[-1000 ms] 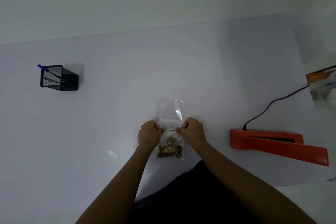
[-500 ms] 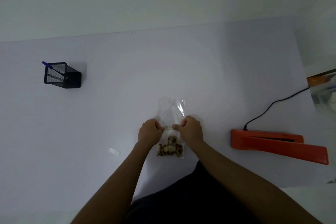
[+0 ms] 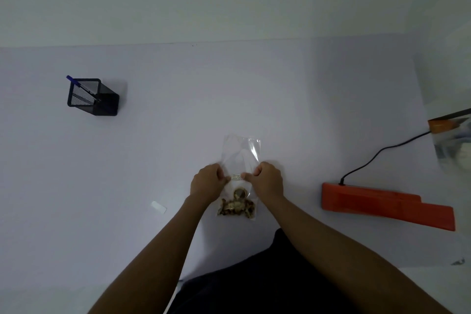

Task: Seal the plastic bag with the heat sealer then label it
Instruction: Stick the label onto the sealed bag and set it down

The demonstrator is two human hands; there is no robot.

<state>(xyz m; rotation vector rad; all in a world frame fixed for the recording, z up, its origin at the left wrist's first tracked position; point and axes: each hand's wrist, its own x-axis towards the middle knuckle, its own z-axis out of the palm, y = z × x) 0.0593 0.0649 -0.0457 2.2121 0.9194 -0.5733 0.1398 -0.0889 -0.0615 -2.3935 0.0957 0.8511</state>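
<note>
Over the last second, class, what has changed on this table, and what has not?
Hardly anything moved. Both hands, left and right, keep pressing the white label onto the plastic bag; neither lets go. The heat sealer, pen holder and paper scrap stayed put.

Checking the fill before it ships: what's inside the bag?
Brownish bits and a round gold piece sit at the near end of the bag; the far half looks empty. Both hands cover its middle edges.
</note>
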